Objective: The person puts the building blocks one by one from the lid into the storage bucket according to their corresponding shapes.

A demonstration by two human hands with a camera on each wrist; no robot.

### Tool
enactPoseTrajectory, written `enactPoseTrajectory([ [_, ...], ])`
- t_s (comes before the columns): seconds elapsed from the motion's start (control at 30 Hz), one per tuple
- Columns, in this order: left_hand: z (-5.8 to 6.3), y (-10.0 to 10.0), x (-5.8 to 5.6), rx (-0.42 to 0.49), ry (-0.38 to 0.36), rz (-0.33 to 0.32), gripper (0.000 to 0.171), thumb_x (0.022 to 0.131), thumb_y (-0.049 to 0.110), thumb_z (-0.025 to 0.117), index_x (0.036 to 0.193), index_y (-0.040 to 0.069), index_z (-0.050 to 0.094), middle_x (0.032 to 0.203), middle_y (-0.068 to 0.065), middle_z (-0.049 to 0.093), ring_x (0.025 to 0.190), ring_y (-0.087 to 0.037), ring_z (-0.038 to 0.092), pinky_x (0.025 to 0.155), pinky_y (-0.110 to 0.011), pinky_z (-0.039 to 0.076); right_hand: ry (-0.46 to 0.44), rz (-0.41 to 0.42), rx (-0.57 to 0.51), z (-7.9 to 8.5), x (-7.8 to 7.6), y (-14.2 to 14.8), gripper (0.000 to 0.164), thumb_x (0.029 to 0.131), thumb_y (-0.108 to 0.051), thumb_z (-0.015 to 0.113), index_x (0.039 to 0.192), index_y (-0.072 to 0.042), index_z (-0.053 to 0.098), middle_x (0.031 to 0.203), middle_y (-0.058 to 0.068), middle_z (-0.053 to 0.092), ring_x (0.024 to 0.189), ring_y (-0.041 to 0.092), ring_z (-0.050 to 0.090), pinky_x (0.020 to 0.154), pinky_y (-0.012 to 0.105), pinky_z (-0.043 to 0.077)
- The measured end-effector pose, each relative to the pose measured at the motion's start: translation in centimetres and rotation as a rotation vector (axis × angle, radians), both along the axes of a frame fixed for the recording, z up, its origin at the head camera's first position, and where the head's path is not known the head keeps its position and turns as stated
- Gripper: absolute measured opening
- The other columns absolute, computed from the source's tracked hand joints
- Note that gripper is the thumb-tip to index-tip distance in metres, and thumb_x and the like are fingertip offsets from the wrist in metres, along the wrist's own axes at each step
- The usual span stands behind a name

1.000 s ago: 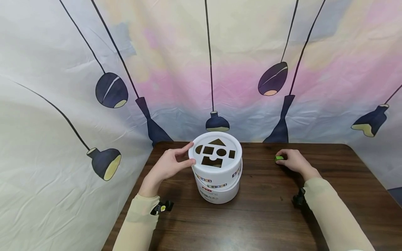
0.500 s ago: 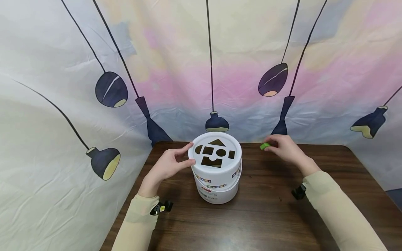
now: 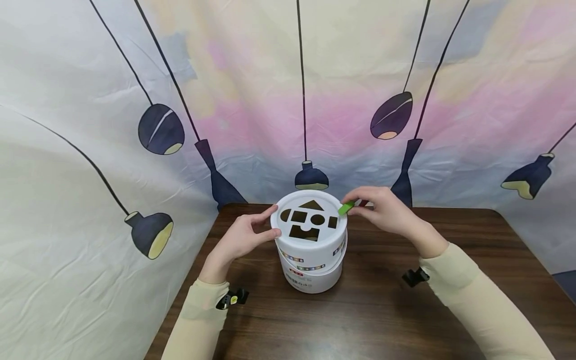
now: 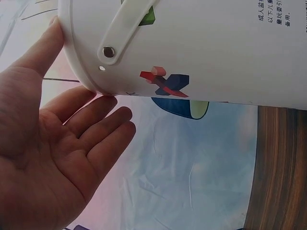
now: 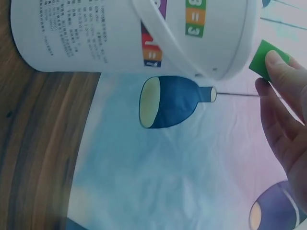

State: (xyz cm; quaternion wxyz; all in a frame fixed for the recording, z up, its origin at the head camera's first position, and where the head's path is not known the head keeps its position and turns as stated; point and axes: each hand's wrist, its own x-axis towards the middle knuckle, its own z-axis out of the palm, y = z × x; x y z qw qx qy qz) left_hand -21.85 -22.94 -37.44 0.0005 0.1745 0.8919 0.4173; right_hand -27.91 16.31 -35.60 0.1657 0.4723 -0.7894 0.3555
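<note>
A white bucket (image 3: pixel 312 272) stands upright on the table, its lid (image 3: pixel 328 201) cut with several shaped holes. My left hand (image 3: pixel 240 236) rests on the left of the lid rim, with thumb and index finger touching it apart from each other; in the left wrist view, the other fingers of that hand (image 4: pixel 62 139) extend fairly straight. Over the right rim, my right hand (image 3: pixel 382 210) pinches a small green block (image 3: pixel 346 208) between thumb and fingers. The right wrist view shows the thumb on the green block (image 5: pixel 261 60). Something dark red shows between those fingers; its kind is unclear.
The dark wooden table (image 3: pixel 373 310) reaches forward to a cloth backdrop (image 3: pixel 256 100) printed with hanging lamps. A white carry handle (image 4: pixel 125 33) hangs round the bucket's side. Each wrist wears a small black camera.
My right hand has lifted the green block from the table's right side and moved it left to the lid's right rim. The left hand and bucket have stayed in place.
</note>
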Motion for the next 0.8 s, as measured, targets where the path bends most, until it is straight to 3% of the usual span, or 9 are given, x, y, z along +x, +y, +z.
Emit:
enactPoseTrajectory([
  [0.27,-0.1,-0.1,-0.2,-0.002,0.002,-0.004,0.072,0.095,0.043,0.083,0.159,0.025,0.054,0.159,-0.005,0.054,0.15,-0.029,0.046,0.115,-0.059,0.043,0.081,0.071,0.062,0.5,0.2,-1.6,0.039,0.086,0.01,0.084,0.117,-0.013,0.079,0.114,-0.003,0.077,0.101,0.014,0.072,0.08,0.034,0.061],
  [0.4,-0.1,0.0,-0.2,-0.004,-0.001,-0.006,0.072,0.095,0.043,0.084,0.159,0.026,0.054,0.159,-0.004,0.054,0.149,-0.028,0.047,0.112,-0.057,0.046,0.113,0.076,0.151,1.0,0.6,-2.1,0.035,0.087,0.007,0.084,0.114,-0.014,0.079,0.115,-0.002,0.077,0.107,0.017,0.072,0.085,0.036,0.061],
  [0.47,-0.1,0.1,-0.3,-0.002,-0.005,-0.008,0.072,0.095,0.042,0.083,0.159,0.026,0.054,0.159,-0.005,0.053,0.129,-0.032,0.062,0.106,-0.054,0.049,0.109,0.066,0.208,1.4,0.8,-2.3,0.033,0.089,0.006,0.084,0.114,-0.014,0.079,0.114,-0.002,0.076,0.107,0.018,0.071,0.087,0.037,0.061],
  [0.53,0.1,0.2,-0.3,-0.007,-0.001,-0.008,0.071,0.096,0.042,0.083,0.159,0.027,0.054,0.159,-0.004,0.054,0.126,-0.027,0.062,0.104,-0.05,0.049,0.107,0.055,0.261,1.7,1.0,-2.5,0.031,0.091,0.006,0.082,0.114,-0.015,0.079,0.113,-0.003,0.076,0.106,0.018,0.07,0.087,0.038,0.061],
  [0.6,0.3,0.2,-0.3,-0.004,-0.002,-0.013,0.071,0.096,0.042,0.083,0.159,0.026,0.054,0.159,-0.006,0.054,0.087,-0.026,0.065,0.094,-0.047,0.052,0.095,0.052,0.299,1.8,1.1,-2.6,0.03,0.093,0.006,0.079,0.114,-0.015,0.079,0.113,-0.004,0.075,0.106,0.018,0.07,0.087,0.038,0.06],
  [0.63,0.4,0.2,-0.2,-0.005,-0.001,-0.014,0.071,0.096,0.042,0.083,0.159,0.026,0.054,0.158,-0.007,0.055,0.071,-0.023,0.057,0.086,-0.045,0.052,0.092,0.054,0.312,1.8,1.1,-2.6,0.03,0.094,0.007,0.077,0.114,-0.016,0.08,0.114,-0.005,0.075,0.107,0.018,0.069,0.088,0.038,0.06],
  [0.7,0.4,0.3,-0.2,-0.023,0.019,-0.02,0.072,0.096,0.043,0.082,0.16,0.027,0.053,0.158,-0.006,0.055,0.062,-0.012,0.051,0.08,-0.041,0.052,0.096,0.063,0.318,1.8,1.2,-2.5,0.032,0.096,0.009,0.074,0.114,-0.016,0.08,0.119,-0.003,0.076,0.111,0.02,0.07,0.091,0.04,0.06],
  [0.77,0.3,0.1,-0.1,-0.04,0.06,-0.053,0.073,0.099,0.042,0.079,0.163,0.024,0.049,0.162,-0.007,0.051,0.063,-0.014,0.055,0.084,-0.043,0.054,0.111,0.061,0.288,1.5,1.3,-2.2,0.033,0.096,0.009,0.073,0.117,-0.016,0.08,0.125,-0.001,0.075,0.116,0.023,0.069,0.094,0.042,0.059],
  [0.8,0.1,0.0,0.0,-0.048,0.085,-0.073,0.074,0.101,0.041,0.076,0.165,0.022,0.044,0.166,-0.006,0.045,0.082,-0.015,0.068,0.093,-0.046,0.054,0.12,0.052,0.262,1.3,1.4,-1.9,0.033,0.097,0.008,0.073,0.119,-0.015,0.079,0.128,0.001,0.075,0.119,0.025,0.069,0.096,0.044,0.059],
])
